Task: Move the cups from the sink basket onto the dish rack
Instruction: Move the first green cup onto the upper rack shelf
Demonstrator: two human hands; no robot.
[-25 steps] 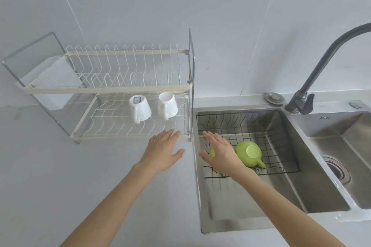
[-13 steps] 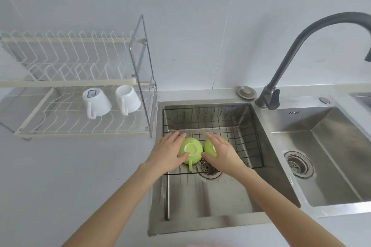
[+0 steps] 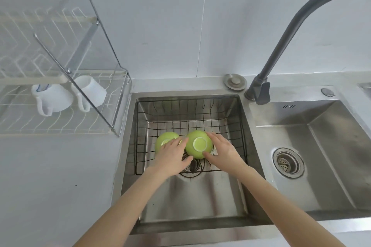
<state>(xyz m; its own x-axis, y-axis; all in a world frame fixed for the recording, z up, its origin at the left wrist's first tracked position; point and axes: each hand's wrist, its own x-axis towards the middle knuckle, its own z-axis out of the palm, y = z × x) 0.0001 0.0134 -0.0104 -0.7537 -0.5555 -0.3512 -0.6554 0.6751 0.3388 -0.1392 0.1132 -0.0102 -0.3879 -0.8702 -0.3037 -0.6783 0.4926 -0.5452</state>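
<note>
Where the wire sink basket (image 3: 230,126) sits: two upturned green cups; left hand (image 3: 172,154) covers left cup (image 3: 163,139), right hand (image 3: 224,151) clasps right cup (image 3: 197,144).

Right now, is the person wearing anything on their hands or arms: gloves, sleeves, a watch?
Nothing that shows. The left hand and right hand are bare, with no gloves or rings visible. Both forearms are uncovered to the frame's bottom edge: no sleeves, watch or bracelet in view.

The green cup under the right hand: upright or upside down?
Upside down. The right green cup shows its round base ring facing up in the sink basket, with the right hand around its side.
</note>
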